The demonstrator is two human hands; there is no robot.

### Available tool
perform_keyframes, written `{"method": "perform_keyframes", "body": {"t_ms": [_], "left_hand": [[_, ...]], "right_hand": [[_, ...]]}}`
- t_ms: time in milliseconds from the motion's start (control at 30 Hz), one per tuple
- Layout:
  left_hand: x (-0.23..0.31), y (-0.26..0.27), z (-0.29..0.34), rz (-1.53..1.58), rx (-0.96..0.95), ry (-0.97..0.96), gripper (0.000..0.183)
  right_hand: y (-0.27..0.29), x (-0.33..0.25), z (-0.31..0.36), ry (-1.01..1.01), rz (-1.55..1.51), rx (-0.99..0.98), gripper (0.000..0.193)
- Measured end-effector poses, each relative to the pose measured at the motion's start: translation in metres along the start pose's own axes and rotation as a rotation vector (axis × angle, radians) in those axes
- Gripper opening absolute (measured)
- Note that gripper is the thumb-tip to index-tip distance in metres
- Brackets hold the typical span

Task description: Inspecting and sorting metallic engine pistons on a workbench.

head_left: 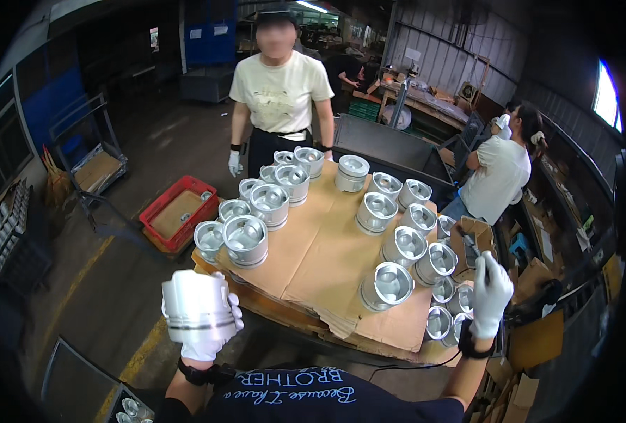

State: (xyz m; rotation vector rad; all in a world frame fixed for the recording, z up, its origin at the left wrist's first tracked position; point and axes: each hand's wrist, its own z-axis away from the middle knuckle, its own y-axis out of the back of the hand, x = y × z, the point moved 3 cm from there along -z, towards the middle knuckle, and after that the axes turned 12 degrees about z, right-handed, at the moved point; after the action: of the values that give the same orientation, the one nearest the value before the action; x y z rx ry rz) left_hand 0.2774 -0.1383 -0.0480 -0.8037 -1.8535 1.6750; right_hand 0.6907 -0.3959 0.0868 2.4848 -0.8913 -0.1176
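My left hand (207, 344), in a white glove, is closed around a silver metal piston (199, 304), lifted off the table's near left corner. The piston is tilted, with grooved rings toward my wrist. At the right my gloved right hand (492, 290) is closed on a dark, slim hand tool (472, 244), whose exact kind I cannot make out. Its far end points at an open cardboard box (461, 243). Nearest to this hand, several pistons (436, 262) stand along the table's right side. More pistons (245, 241) stand in rows along the left side.
Brown cardboard (320, 240) covers the table. A person in a pale T-shirt (279, 95) stands at its far side; another in white (500, 180) is at the right. A red crate (179, 213) and a metal cart (91, 166) stand on the floor at the left.
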Motion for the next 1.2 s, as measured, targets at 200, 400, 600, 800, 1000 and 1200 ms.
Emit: {"method": "perform_keyframes", "body": {"t_ms": [200,400,600,800,1000,1200], "left_hand": [[0.016,-0.029,-0.015,0.009,0.036,-0.058,0.061],[0.075,-0.028,0.019,-0.175,0.082,-0.192,0.056],[0.163,-0.007,0.074,-0.183,0.038,-0.244,0.070],[0.234,0.001,0.092,-0.171,0.082,-0.427,0.077],[0.254,0.009,0.099,0.113,-0.139,-0.305,0.099],[0.249,0.004,0.092,-0.041,0.172,-0.507,0.075]], "right_hand": [[0.081,-0.187,0.057,0.236,-0.635,-0.154,0.032],[0.050,-0.339,0.109,0.361,-0.833,-0.179,0.035],[0.052,-0.466,0.141,0.442,-0.808,-0.712,0.029],[0.053,-0.545,0.154,0.394,-0.894,-0.882,0.032],[0.039,-0.564,0.151,0.138,-1.315,-1.328,0.034],[0.017,-0.579,0.138,0.351,-1.102,-0.915,0.037]]}}
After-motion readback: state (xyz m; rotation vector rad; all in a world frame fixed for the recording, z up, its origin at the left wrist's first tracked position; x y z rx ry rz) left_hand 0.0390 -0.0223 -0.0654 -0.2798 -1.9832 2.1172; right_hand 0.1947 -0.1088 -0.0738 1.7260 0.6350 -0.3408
